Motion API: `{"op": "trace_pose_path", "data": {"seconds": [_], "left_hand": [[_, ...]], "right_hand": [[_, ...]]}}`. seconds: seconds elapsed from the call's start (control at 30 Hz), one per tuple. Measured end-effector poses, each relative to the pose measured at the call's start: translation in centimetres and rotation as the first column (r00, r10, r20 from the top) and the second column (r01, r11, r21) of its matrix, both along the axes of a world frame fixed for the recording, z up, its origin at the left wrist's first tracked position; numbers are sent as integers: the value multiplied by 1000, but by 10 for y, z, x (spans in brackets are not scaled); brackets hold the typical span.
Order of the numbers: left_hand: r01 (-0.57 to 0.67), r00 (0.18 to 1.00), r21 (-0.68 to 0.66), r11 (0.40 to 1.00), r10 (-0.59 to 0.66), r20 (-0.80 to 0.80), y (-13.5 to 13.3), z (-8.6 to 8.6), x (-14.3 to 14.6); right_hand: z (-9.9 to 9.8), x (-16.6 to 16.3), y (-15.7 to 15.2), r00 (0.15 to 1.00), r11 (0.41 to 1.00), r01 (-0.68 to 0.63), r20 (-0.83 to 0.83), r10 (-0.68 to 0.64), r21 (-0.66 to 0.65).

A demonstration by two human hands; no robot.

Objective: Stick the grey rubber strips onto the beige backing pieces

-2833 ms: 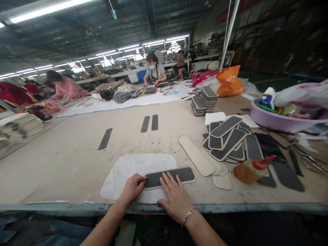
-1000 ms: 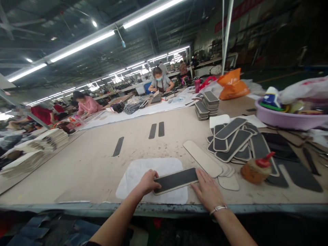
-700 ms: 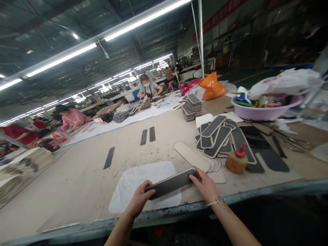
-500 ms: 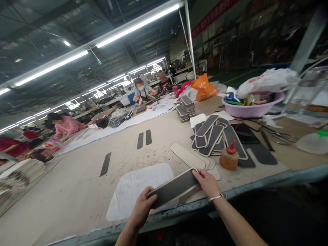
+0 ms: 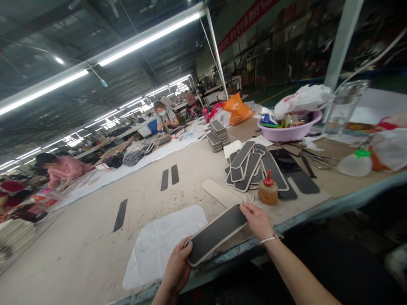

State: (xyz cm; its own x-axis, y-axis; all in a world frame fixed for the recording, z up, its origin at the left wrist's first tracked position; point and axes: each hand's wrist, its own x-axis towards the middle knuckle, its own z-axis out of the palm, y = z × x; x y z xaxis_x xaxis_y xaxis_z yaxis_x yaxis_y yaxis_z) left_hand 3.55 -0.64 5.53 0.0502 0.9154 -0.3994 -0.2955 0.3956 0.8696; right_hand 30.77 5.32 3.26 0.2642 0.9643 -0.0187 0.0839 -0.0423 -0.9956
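I hold a long dark pad with a pale rim (image 5: pixel 217 232) by its two ends, lifted off the table and tilted toward me. My left hand (image 5: pixel 178 266) grips its lower left end. Its upper right end is pinched by my right hand (image 5: pixel 259 220), which wears a bracelet. Under the pad lies a white cloth (image 5: pixel 160 243) on the work table (image 5: pixel 95 237). Just beyond my right hand are pale blank pads (image 5: pixel 222 192), a glue bottle with a red cap (image 5: pixel 268 191) and a loose heap of dark pads (image 5: pixel 251 163).
Dark strips (image 5: pixel 169 177) lie on the table's middle. Neat pad stacks (image 5: pixel 217 134), an orange bag (image 5: pixel 237 111), a lilac basin (image 5: pixel 288 131), scissors (image 5: pixel 318 157) and a clear cup (image 5: pixel 345 106) stand to the right. Other people work at the far tables (image 5: pixel 163 114).
Both hands lifted the pad off the white cloth and tilted it toward me; earlier they pressed it flat. My view has swung and rolled to the right.
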Motion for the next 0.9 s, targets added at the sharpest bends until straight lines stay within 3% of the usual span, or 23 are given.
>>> {"op": "trace_pose_path", "data": {"seconds": [0.17, 0.37, 0.6, 0.9], "left_hand": [[-20, 1000, -17, 1000, 20, -2, 4, 6, 10], [-46, 999, 21, 999, 46, 26, 1, 11, 19], [151, 979, -155, 976, -126, 158, -5, 10, 19], [-126, 987, -122, 985, 136, 80, -2, -2, 27]], "right_hand": [[0, 7, 3, 985, 996, -63, -163, 51, -70], [-3, 5, 4, 873, 961, -229, -469, 133, -156], [-1, 0, 2, 801, 988, -108, -599, 19, -113], [-11, -5, 1, 803, 992, -85, -595, 16, -89]]}}
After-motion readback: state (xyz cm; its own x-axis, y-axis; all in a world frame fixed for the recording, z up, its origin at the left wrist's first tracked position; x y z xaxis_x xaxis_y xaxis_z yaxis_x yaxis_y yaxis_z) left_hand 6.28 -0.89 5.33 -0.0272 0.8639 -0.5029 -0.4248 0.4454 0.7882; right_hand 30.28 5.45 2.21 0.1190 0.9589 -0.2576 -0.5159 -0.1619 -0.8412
